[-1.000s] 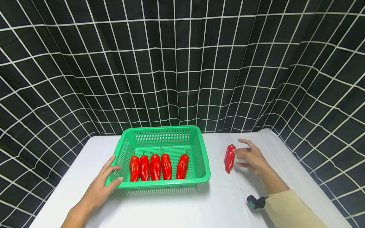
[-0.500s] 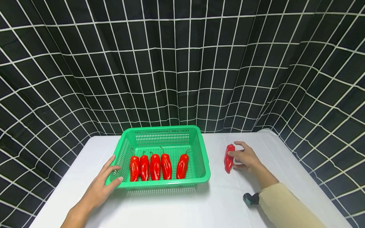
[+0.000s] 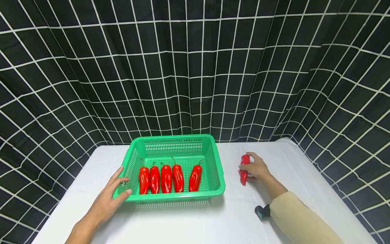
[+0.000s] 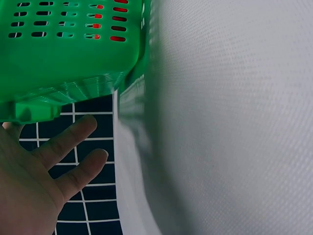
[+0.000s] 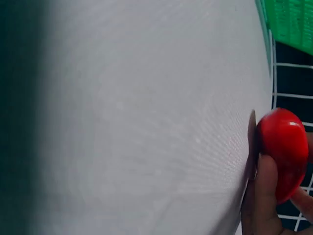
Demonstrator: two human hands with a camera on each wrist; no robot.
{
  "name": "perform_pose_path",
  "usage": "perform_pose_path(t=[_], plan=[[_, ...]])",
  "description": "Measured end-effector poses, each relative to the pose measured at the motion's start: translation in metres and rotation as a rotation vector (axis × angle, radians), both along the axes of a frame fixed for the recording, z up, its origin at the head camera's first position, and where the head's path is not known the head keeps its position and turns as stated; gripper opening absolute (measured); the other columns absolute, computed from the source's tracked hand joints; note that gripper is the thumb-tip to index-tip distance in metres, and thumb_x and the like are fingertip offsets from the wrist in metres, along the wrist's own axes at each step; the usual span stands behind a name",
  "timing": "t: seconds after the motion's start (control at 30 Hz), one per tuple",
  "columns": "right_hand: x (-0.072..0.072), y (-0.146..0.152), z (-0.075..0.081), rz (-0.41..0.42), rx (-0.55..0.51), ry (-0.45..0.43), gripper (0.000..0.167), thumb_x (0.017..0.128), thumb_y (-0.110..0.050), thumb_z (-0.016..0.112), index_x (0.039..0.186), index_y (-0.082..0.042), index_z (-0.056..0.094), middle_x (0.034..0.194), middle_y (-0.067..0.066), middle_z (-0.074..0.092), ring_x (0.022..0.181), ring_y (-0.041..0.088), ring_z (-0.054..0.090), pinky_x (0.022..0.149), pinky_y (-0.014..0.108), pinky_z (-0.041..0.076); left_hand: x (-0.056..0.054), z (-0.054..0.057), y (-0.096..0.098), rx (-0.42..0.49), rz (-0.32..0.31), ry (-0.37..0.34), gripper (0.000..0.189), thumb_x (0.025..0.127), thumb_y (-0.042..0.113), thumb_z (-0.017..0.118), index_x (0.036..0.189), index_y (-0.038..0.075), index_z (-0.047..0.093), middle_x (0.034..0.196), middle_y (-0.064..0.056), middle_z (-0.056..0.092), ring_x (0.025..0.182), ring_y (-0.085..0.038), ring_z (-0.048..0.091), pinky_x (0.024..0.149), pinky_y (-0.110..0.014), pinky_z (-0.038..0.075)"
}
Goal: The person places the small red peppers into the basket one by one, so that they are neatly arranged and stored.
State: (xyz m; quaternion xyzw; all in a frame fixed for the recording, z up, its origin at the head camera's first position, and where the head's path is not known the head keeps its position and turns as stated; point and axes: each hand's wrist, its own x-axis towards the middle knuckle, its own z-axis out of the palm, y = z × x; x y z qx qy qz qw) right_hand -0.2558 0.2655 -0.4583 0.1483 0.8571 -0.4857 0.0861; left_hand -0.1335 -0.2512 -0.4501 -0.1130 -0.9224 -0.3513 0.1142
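Observation:
On the right of the head view, my right hand (image 3: 258, 168) holds a glossy red pepper (image 3: 245, 159) lying on the white cloth. In the right wrist view, thumb and fingers sit on opposite sides of the same pepper (image 5: 283, 147); its tip shows below the hand in the head view. My left hand (image 3: 105, 201) rests at the left end of a green plastic basket (image 3: 170, 195), its fingers and thumb spread at the rim. From the left wrist, two extended fingers (image 4: 80, 171) show below the basket wall (image 4: 73, 58). Several red peppers (image 3: 166, 179) stand in a row inside the basket.
White cloth (image 3: 182, 225) covers the table. A black curtain with a white grid (image 3: 195, 78) encloses the back and sides. A small dark device (image 3: 262, 211) sits at the right wrist, beside the beige sleeve (image 3: 298, 217).
My right hand has moved left onto the loose pepper and its fingers have closed around it. The left hand and the basket stay where they were.

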Motion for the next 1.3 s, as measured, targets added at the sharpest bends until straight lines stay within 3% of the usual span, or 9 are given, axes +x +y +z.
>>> perform_pose_path(t=[0.23,0.57,0.8,1.3], plan=[[-0.002,0.005,0.000,0.027,0.028,0.024,0.078,0.080,-0.007,0.069,0.147,-0.006,0.029,0.133,0.031,0.034,0.114,0.051,0.042,0.064,0.044,0.057,0.001,0.001,0.001,0.002,0.002,0.003,0.031,0.092,0.027,0.063,0.120,0.013,0.059,0.157,-0.006,0.022,0.135,-0.046,0.029,0.091,-0.073,0.029],[0.010,0.017,0.002,-0.009,-0.204,0.031,0.077,0.084,-0.006,0.065,0.150,-0.012,0.026,0.134,0.029,0.033,0.115,0.052,0.043,0.066,0.047,0.057,0.000,0.001,0.001,0.000,0.004,0.003,0.031,0.092,0.028,0.063,0.120,0.014,0.059,0.158,-0.005,0.021,0.135,-0.045,0.028,0.091,-0.073,0.029],[0.021,0.021,0.009,-0.006,-0.262,0.062,0.080,0.084,-0.007,0.067,0.152,-0.014,0.024,0.136,0.029,0.032,0.119,0.052,0.040,0.069,0.047,0.056,0.002,0.001,0.001,0.005,0.000,0.002,0.031,0.093,0.028,0.062,0.120,0.013,0.059,0.157,-0.006,0.021,0.135,-0.046,0.028,0.091,-0.074,0.029],[0.048,0.013,0.048,0.054,-0.416,0.126,0.080,0.084,-0.007,0.068,0.151,-0.020,0.026,0.135,0.023,0.040,0.117,0.040,0.043,0.077,0.047,0.055,0.001,0.000,0.001,0.000,-0.011,0.036,0.029,0.093,0.025,0.063,0.119,0.013,0.058,0.157,-0.009,0.023,0.135,-0.046,0.029,0.091,-0.073,0.030]])
